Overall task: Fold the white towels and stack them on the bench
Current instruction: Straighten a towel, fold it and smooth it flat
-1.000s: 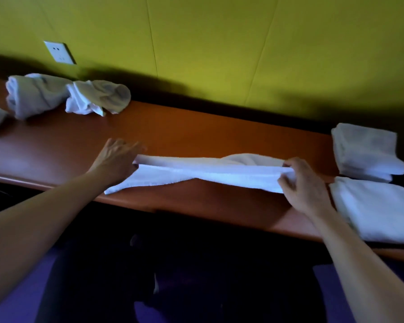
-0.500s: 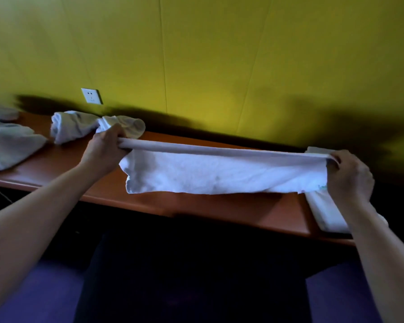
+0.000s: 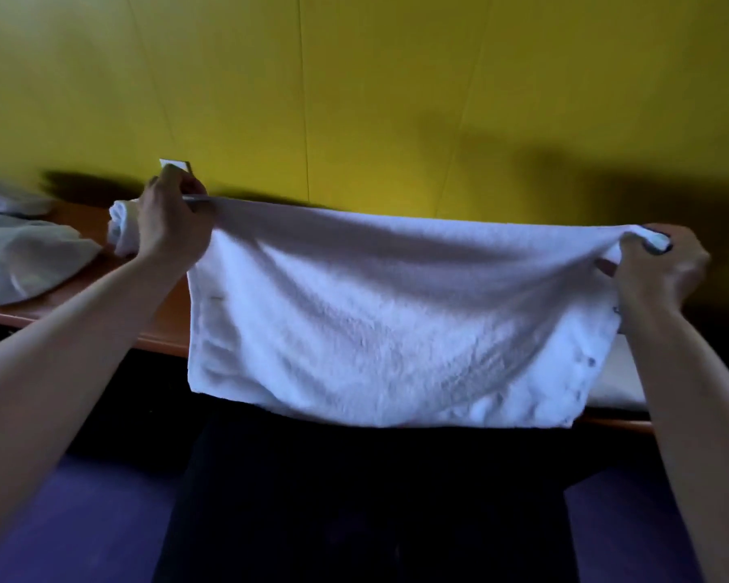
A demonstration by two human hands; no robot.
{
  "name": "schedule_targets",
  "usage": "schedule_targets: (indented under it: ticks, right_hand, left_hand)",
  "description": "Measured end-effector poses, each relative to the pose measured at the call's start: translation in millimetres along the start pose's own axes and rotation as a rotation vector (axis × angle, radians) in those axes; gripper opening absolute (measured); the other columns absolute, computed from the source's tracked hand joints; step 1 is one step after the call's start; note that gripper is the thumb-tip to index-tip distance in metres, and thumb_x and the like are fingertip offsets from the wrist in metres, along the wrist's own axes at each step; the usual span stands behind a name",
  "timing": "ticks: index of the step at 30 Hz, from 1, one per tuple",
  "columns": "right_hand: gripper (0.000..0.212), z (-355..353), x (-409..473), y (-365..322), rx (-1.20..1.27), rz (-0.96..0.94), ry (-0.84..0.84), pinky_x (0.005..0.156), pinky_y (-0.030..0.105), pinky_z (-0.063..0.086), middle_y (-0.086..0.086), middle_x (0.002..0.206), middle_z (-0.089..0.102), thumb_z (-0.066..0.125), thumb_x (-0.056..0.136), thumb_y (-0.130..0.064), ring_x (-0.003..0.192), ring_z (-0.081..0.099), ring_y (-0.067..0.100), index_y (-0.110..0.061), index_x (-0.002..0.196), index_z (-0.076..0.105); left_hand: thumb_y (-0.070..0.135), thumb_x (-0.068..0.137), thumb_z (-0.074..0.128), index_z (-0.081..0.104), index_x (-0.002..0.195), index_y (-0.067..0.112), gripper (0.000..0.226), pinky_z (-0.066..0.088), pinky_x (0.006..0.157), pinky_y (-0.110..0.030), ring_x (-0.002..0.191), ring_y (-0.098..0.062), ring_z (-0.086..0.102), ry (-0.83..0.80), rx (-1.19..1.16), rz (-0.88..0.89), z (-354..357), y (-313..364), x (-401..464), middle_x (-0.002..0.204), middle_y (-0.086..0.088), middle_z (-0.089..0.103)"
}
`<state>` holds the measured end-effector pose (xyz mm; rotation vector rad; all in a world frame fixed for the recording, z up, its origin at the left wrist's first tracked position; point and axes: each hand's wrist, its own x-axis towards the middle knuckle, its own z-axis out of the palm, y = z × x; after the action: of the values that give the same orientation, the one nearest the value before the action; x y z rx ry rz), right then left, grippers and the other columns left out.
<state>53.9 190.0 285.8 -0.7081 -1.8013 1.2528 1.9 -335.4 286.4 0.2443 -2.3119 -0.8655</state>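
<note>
Nearest: dark trousers [image 3: 354, 498] and purple floor [image 3: 60, 519] below the view. Both forearms reach up and forward. Left hand [image 3: 171, 229] pinches the top left corner of the white towel [image 3: 388, 330], fingers curled on the hem. Right hand [image 3: 657, 267] grips the top right corner, cloth bunched in the fist. Towel is held in the air, spread wide between the hands, its lower edge hanging past the front edge of the bench [image 3: 161, 330], not resting on it.

Handling, judged: light, soft, limp terry; sags in the middle, no stiffness, not slippery, not fragile. Best taken at corners or along the top hem, as now; next fold likely needs the two corners brought together or the towel laid flat on the bench.

Behind: at the left end of the bench, a rolled towel [image 3: 123, 229] just behind the left hand, and crumpled towels [image 3: 22, 263] further left. At the right end, a folded stack [image 3: 619, 376] mostly hidden by the held towel. Wall socket [image 3: 175, 164] on the yellow wall [image 3: 396, 98], partly covered by the left hand.

Versus 0.5 s ago: the towel then hung as a narrower band; now raised higher, and more of its depth hangs open. Same corner grips.
</note>
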Motion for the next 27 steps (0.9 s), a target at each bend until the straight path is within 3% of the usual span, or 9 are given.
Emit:
schedule_targets:
  ticks: [2, 6, 9, 13, 15, 19, 22, 27]
  right_hand:
    - [0.031, 25.0, 8.3, 21.8, -0.018, 0.028, -0.002, 0.072, 0.037, 0.063, 0.004, 0.095, 0.072, 0.052, 0.074, -0.026, 0.080, 0.073, 0.018, -0.024, 0.098, 0.072]
    - [0.037, 79.1, 19.0, 75.3, -0.176, 0.045, -0.080, 0.067, 0.031, 0.053, 0.008, 0.099, 0.068, 0.046, 0.083, -0.032, 0.087, 0.069, 0.025, -0.018, 0.108, 0.069]
    - [0.035, 122.5, 30.7, 123.0, -0.196, 0.111, -0.085, 0.074, 0.045, 0.062, 0.007, 0.094, 0.070, 0.047, 0.086, -0.031, 0.078, 0.072, 0.024, -0.021, 0.110, 0.070]
    - [0.027, 172.3, 38.0, 168.0, -0.225, 0.090, -0.121, 0.077, 0.044, 0.061, 0.007, 0.088, 0.064, 0.049, 0.090, -0.021, 0.078, 0.069, 0.026, -0.012, 0.107, 0.068]
    - [0.030, 191.8, 47.9, 186.8, -0.227, 0.042, -0.146, 0.074, 0.045, 0.057, 0.010, 0.087, 0.064, 0.046, 0.087, -0.024, 0.080, 0.069, 0.030, -0.010, 0.103, 0.068]
    - [0.032, 229.7, 104.9, 267.5, -0.312, 0.029, -0.179, 0.077, 0.051, 0.059, 0.012, 0.094, 0.071, 0.043, 0.079, -0.038, 0.086, 0.071, 0.035, -0.023, 0.098, 0.064]
    - [0.040, 252.6, 110.2, 274.4, -0.377, 0.004, -0.194, 0.082, 0.052, 0.058, 0.014, 0.101, 0.073, 0.044, 0.077, -0.036, 0.092, 0.071, 0.037, -0.016, 0.102, 0.068]
    - [0.034, 272.1, 102.3, 265.0, -0.408, -0.023, -0.268, 0.092, 0.033, 0.042, 0.025, 0.121, 0.066, 0.049, 0.092, -0.012, 0.114, 0.059, 0.039, 0.003, 0.118, 0.065]
  left_hand:
    - [0.010, 0.085, 0.060, 0.064, 0.106, 0.007, 0.021, 0.041, 0.085, -0.038, 0.108, -0.037, 0.056, -0.007, 0.013, -0.104, 26.4, -9.1, 3.9, 0.103, -0.020, 0.064]
    - [0.018, 0.083, 0.055, 0.060, 0.103, 0.007, 0.024, 0.045, 0.081, -0.040, 0.104, -0.038, 0.059, -0.052, -0.056, -0.313, 93.9, -44.6, 8.5, 0.107, -0.022, 0.065]
    - [0.016, 0.084, 0.055, 0.063, 0.103, 0.007, 0.022, 0.048, 0.086, -0.042, 0.106, -0.039, 0.060, -0.117, -0.025, -0.445, 147.0, -79.5, 6.6, 0.110, -0.020, 0.066]
    - [0.013, 0.084, 0.054, 0.062, 0.106, 0.010, 0.024, 0.051, 0.088, -0.043, 0.103, -0.036, 0.059, -0.140, 0.004, -0.468, 208.9, -113.0, 7.8, 0.110, -0.016, 0.065]
    - [0.013, 0.084, 0.053, 0.061, 0.105, 0.011, 0.024, 0.051, 0.090, -0.046, 0.103, -0.036, 0.059, -0.128, 0.010, -0.460, 237.4, -123.9, 15.3, 0.110, -0.016, 0.064]
    - [0.012, 0.085, 0.054, 0.062, 0.107, 0.010, 0.023, 0.050, 0.090, -0.043, 0.103, -0.037, 0.060, -0.139, 0.047, -0.422, 287.3, -140.7, 37.6, 0.109, -0.018, 0.066]
    - [0.013, 0.087, 0.053, 0.062, 0.109, 0.011, 0.024, 0.049, 0.089, -0.042, 0.105, -0.038, 0.059, -0.176, 0.076, -0.397, 316.4, -148.2, 51.2, 0.113, -0.017, 0.065]
    - [0.017, 0.088, 0.061, 0.060, 0.115, 0.009, 0.028, 0.045, 0.089, -0.040, 0.112, -0.040, 0.056, -0.199, 0.106, -0.343, 356.6, -152.9, 70.8, 0.120, -0.021, 0.062]
